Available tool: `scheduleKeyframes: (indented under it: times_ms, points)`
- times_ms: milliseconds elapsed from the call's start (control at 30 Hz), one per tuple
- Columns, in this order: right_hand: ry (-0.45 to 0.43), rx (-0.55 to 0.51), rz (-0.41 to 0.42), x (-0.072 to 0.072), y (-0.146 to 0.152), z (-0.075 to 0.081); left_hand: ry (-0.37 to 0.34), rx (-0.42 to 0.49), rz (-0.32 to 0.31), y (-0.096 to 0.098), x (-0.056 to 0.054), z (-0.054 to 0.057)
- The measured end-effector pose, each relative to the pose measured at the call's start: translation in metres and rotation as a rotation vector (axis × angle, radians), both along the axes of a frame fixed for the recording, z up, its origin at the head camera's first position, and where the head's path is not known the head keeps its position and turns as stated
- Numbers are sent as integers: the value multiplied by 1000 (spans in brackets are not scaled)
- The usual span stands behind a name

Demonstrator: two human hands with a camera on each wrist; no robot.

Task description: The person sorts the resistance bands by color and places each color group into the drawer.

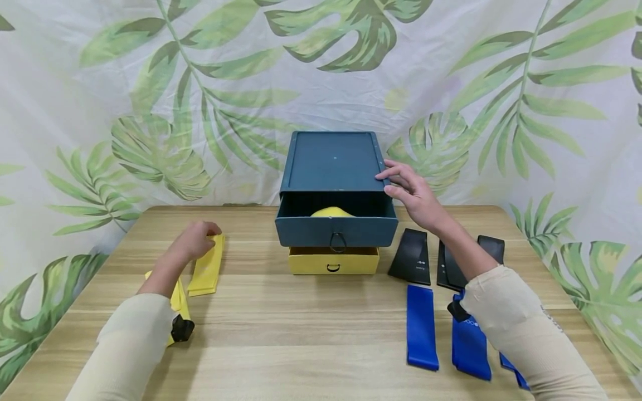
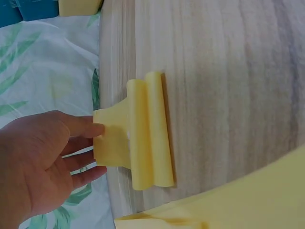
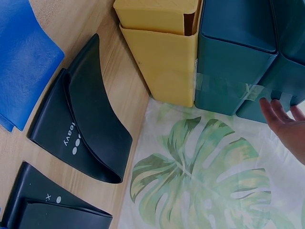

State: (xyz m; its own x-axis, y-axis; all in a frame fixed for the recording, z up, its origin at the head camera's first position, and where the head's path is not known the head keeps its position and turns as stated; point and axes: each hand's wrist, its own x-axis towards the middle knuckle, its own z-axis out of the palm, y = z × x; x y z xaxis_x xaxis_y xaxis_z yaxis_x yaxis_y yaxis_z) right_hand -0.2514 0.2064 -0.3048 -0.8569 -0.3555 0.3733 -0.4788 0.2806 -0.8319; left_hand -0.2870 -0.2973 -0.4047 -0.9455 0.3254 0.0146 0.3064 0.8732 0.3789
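My left hand (image 1: 197, 240) pinches the far end of a folded yellow resistance band (image 2: 112, 138), thumb and fingers on either side of its edge; the band's near part lies on the table. Beside it, partly hidden under my left forearm, is another yellow band (image 1: 179, 301). With fingers spread, my right hand (image 1: 412, 192) rests on the right top edge of a dark blue drawer cabinet (image 1: 333, 161). Its upper drawer (image 1: 306, 231) is pulled out, and a rounded yellow band (image 1: 332, 212) shows inside. Below, a yellow drawer (image 1: 308, 260) also juts out.
Right of the cabinet lie several black bands (image 1: 412, 259), some printed "Heavy" or "X". Nearer me are several blue bands (image 1: 421, 328), partly under my right forearm. A leaf-print cloth (image 1: 241, 111) hangs behind the wooden table (image 1: 281, 345).
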Motion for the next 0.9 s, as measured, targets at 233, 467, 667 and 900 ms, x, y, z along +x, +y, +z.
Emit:
scheduleKeyframes:
  times_ms: [233,467,667,900]
  points:
    - [-2,-8,2,1,0,0,17,0,42,5,2,10]
    - [6,-10,4,0,0,-1,58,17,52,11,7,30]
    - [6,-8,0,1,0,0,127,60,1,20,13,46]
    - [-1,-10,2,1,-1,0,136,124,-24,33,25,67]
